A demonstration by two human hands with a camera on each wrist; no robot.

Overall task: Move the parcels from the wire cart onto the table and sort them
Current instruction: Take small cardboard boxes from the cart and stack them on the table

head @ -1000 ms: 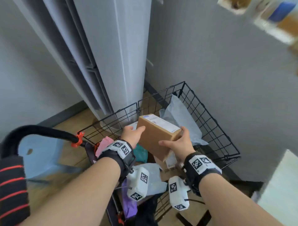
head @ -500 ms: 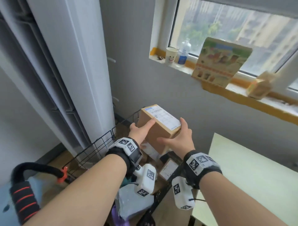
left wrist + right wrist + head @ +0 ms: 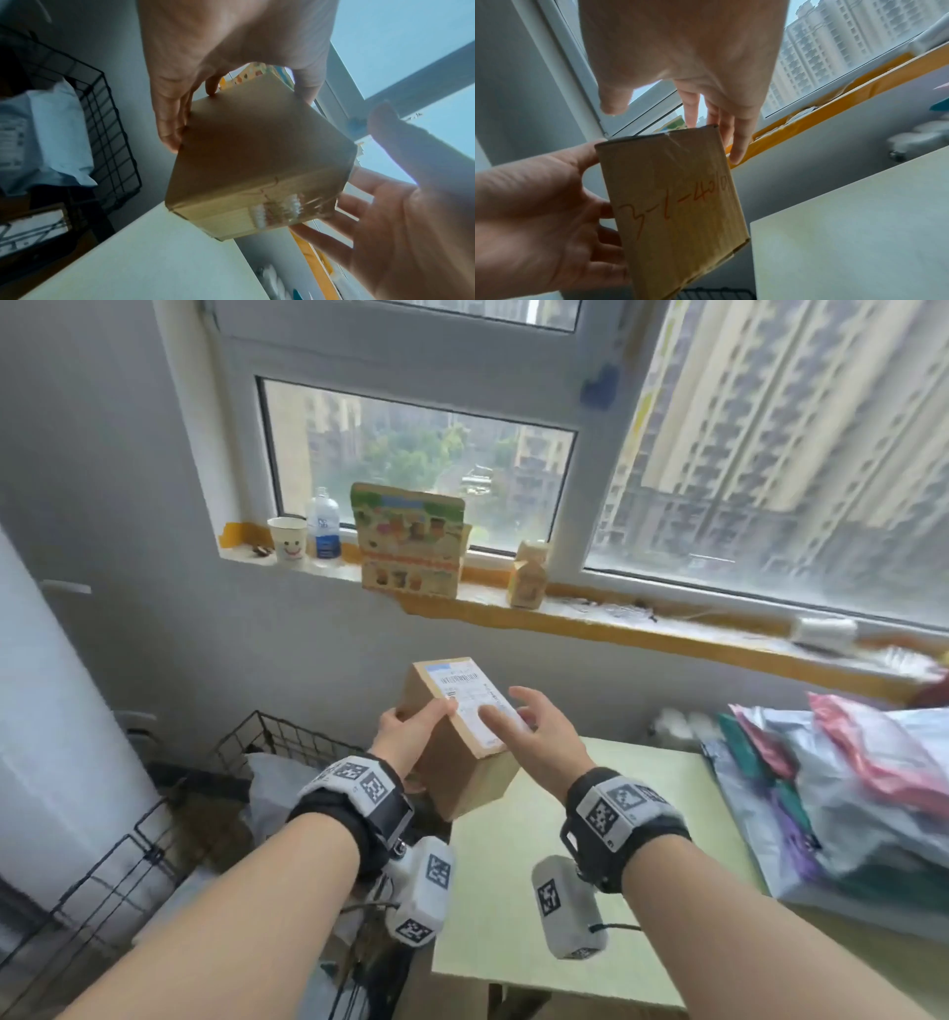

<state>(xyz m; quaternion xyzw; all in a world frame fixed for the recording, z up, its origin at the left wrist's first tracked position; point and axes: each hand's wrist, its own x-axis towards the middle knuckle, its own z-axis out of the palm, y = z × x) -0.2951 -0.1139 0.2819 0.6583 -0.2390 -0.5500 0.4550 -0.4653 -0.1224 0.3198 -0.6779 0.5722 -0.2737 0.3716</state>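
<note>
A brown cardboard box (image 3: 462,762) with a white shipping label on top hangs tilted above the left end of the pale green table (image 3: 513,891). My left hand (image 3: 413,731) grips its left side, thumb on the label edge and fingers (image 3: 169,130) down the side. My right hand (image 3: 534,737) sits at the box's right side with straight, spread fingers (image 3: 359,203), thumb over the label, not curled round it. Red handwriting shows on the box (image 3: 675,203) face in the right wrist view. The black wire cart (image 3: 277,742) stands lower left with a grey bag (image 3: 272,783) inside.
A pile of plastic mailer bags (image 3: 847,788) fills the table's right side. A windowsill behind holds a paper cup (image 3: 287,541), a bottle (image 3: 323,526) and a printed carton (image 3: 408,541). A tall white unit (image 3: 51,711) stands left of the cart.
The box has come up out of the cart and moved right, over the table's left end. My right hand has loosened from gripping it to straight fingers. The view has swung up toward the window.
</note>
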